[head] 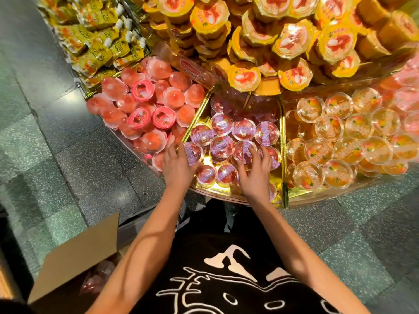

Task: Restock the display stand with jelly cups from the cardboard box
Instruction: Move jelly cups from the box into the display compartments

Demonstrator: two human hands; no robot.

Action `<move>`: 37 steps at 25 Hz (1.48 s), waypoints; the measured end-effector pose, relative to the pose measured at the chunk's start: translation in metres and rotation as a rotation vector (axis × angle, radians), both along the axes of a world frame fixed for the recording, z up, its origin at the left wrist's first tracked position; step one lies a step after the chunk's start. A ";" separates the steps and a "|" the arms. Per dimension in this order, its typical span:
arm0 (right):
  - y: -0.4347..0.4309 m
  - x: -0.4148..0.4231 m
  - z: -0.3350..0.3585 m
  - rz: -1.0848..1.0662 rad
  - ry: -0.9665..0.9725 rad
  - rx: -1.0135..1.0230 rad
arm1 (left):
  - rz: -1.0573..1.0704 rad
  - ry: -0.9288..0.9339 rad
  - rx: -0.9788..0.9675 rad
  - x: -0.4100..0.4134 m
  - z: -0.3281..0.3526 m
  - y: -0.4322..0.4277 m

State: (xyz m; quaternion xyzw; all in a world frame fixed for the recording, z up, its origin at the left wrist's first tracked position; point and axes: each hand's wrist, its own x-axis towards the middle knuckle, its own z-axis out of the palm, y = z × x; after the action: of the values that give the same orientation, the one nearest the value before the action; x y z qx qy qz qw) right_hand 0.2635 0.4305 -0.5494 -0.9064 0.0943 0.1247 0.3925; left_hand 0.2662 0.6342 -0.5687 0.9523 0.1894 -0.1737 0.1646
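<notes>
1. Grip, head view: the left hand (176, 166) lies at the front left corner of the gold-lined middle compartment (198, 112) of the tiered display stand (294, 196). Its fingers lie alongside a clear round plastic jelly cup with a purple-printed lid (192, 152). I cannot tell whether it clasps that cup.
2. The right hand (255, 173) is spread wide, with its fingertips on the lids of neighbouring cups near the front right. It holds nothing.
3. The step looks like settling cups into rows. To do it well, keep the lids up and press lightly at the rims, not on the film. Nudge cups into the bare gold gaps and keep them inside the front edge.
4. The open brown cardboard box (74, 257) stands on the floor, well apart from both hands. Something pinkish shows dimly inside.
</notes>
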 end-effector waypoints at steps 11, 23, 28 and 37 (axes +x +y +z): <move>-0.010 -0.021 0.018 0.470 -0.063 -0.053 | 0.405 -0.247 0.037 -0.107 0.050 -0.034; 0.069 -0.162 0.017 1.410 -0.099 -0.110 | 1.090 -0.196 0.051 -0.332 0.028 -0.063; 0.138 -0.228 0.004 1.704 -0.019 -0.112 | 1.388 -0.271 -0.022 -0.406 -0.002 -0.060; 0.297 -0.302 -0.075 1.725 0.222 -0.194 | 1.662 -0.460 -0.232 -0.470 -0.076 0.061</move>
State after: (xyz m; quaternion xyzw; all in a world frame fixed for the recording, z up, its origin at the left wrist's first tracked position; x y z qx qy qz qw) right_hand -0.0389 0.7274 -0.6243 -0.6734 -0.5766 0.4572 0.0709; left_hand -0.2034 0.6955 -0.6445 0.4943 0.7664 0.1814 0.3681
